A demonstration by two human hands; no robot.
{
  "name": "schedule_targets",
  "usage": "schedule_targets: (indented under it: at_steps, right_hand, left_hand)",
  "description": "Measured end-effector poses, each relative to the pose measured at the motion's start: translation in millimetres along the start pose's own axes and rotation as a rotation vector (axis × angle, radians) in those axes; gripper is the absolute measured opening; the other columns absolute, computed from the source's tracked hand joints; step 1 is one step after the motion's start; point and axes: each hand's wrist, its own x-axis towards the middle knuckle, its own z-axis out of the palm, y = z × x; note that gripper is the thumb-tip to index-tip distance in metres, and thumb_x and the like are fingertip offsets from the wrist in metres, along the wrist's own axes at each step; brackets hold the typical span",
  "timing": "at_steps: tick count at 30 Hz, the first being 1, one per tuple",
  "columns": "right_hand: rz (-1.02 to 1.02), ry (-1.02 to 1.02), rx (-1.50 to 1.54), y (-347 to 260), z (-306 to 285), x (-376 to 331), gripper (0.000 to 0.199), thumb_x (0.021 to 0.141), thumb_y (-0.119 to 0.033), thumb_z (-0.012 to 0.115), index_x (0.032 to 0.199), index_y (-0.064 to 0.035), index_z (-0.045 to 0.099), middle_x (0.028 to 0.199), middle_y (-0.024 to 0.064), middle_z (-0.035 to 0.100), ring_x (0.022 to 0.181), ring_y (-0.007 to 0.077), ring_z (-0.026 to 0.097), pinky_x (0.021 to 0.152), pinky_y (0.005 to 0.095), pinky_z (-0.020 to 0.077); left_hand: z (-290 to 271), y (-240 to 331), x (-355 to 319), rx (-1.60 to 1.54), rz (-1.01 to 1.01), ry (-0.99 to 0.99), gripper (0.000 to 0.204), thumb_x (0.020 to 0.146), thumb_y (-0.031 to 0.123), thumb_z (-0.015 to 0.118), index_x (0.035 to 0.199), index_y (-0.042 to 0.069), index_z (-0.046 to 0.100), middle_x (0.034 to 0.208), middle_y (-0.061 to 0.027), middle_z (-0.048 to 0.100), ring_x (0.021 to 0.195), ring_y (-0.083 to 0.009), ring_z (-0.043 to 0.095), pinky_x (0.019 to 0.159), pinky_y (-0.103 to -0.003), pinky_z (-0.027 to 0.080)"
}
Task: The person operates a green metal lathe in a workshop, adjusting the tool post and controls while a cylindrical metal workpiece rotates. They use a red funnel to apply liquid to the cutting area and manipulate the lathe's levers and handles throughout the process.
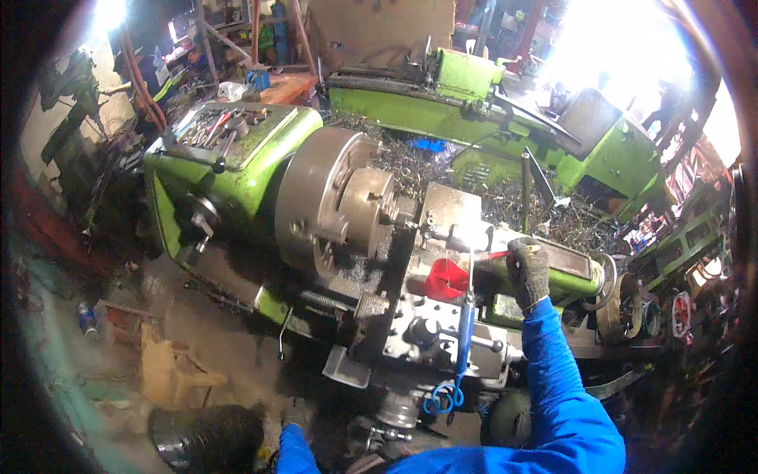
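My right hand (529,272), in a grey work glove, is closed round a thin red stick-like tool (496,255), its tip pointing left over the lathe; its exact kind is unclear. Just below that tip, a red cup (447,280) stands on the lathe carriage. The large chuck (312,197) holds a round metal workpiece (367,207), with the tailstock end (450,235) facing it. Low in the picture hangs my left hand (296,412), gloved and dim, near the carriage handwheel (397,409); its fingers do not show clearly.
A blue-handled tool (465,340) with a coiled blue end lies across the tool post (426,332). Loose tools cover the green headstock (245,174). Metal shavings (505,201) heap up behind the bed, before another green lathe (410,110). A dark drum (205,434) stands at lower left.
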Motion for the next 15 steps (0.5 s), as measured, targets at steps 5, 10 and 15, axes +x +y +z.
schedule_targets:
  at_steps: [5, 10, 15]
  right_hand:
    - [-0.004, 0.027, 0.11, -21, 86, 55, 0.01, 0.09, -0.01, 0.068, 0.097, -0.004, 0.069, 0.077, 0.0038, 0.065, 0.068, 0.0157, 0.064, 0.06, 0.0318, 0.0512]
    - [-0.224, -0.015, -0.394, 0, 165, 83, 0.02, 0.092, -0.02, 0.067, 0.098, -0.0022, 0.073, 0.072, 0.0096, 0.072, 0.06, 0.0121, 0.068, 0.054, 0.0318, 0.0525]
    - [-0.264, -0.196, -0.446, -30, 185, 56, 0.011, 0.093, -0.012, 0.069, 0.095, -0.0019, 0.07, 0.077, 0.0099, 0.072, 0.071, 0.0161, 0.07, 0.066, 0.0317, 0.0557]
  left_hand:
    - [-112, -19, 101, -0.615, -0.602, 0.273, 0.068, 0.097, 0.055, 0.056, 0.143, 0.005, 0.058, 0.149, -0.0271, 0.054, 0.137, -0.0437, 0.053, 0.114, -0.054, 0.042]
    - [-193, -8, 167, -0.496, -0.636, 0.032, 0.077, 0.094, 0.066, 0.045, 0.132, 0.003, 0.067, 0.136, -0.0273, 0.064, 0.132, -0.043, 0.057, 0.108, -0.053, 0.047]
    - [-27, -92, 266, -0.719, -0.623, 0.358, 0.06, 0.094, 0.059, 0.056, 0.114, 0.005, 0.071, 0.109, -0.0205, 0.072, 0.105, -0.0401, 0.066, 0.089, -0.054, 0.053]
